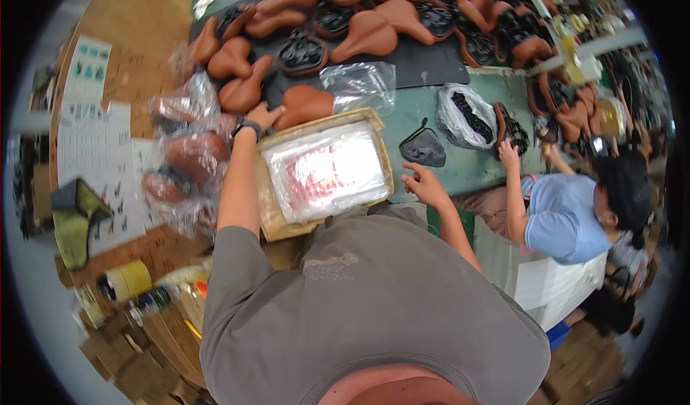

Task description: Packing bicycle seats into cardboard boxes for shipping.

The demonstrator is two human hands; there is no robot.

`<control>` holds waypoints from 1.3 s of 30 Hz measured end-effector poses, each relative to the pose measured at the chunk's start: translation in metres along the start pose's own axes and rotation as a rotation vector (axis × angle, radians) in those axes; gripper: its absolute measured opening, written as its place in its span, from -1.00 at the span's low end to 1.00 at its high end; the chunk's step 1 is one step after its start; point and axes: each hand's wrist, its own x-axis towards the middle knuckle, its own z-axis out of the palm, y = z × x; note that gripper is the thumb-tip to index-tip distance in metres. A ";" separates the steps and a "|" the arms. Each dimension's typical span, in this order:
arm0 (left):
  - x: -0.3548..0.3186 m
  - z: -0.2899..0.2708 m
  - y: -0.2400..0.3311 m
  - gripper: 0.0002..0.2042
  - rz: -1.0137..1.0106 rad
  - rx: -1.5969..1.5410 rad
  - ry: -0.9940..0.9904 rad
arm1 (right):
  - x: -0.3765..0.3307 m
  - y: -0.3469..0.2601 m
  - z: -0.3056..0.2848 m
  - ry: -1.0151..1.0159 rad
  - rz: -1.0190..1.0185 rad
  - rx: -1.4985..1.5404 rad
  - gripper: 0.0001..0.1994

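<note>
My left hand (261, 116), a dark watch on its wrist, reaches over the table with fingers apart. Its fingertips are at the narrow nose of a brown bicycle saddle (307, 104) and appear to touch it. My right hand (425, 185) hovers over the green table edge, index finger extended and the others loosely bent, holding nothing. Between my arms sits a cardboard box (272, 217) with a stack of clear plastic bags (327, 168) printed in red. A clear plastic bag (359, 87) lies flat beyond the saddle. The grey pouch (422, 148) rests beyond my right hand.
More brown saddles (366, 35) crowd the black mat ahead. Plastic-wrapped saddles (194, 153) pile up at my left. A white plastic bag with black parts (466, 117) stands right of the pouch. A co-worker in a blue shirt (564, 218) handles a saddle (512, 130) at the right.
</note>
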 end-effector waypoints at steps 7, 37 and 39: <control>0.002 0.026 0.078 -0.42 -0.025 -0.415 -0.413 | -0.016 0.028 -0.012 0.293 0.074 0.188 -0.47; 0.089 0.129 0.268 -0.73 0.076 -0.248 -0.228 | -0.085 0.134 -0.158 0.187 0.611 0.865 -0.57; 0.051 0.094 0.311 -0.73 0.020 -0.603 -0.113 | -0.079 0.154 -0.167 0.163 0.633 0.890 -0.52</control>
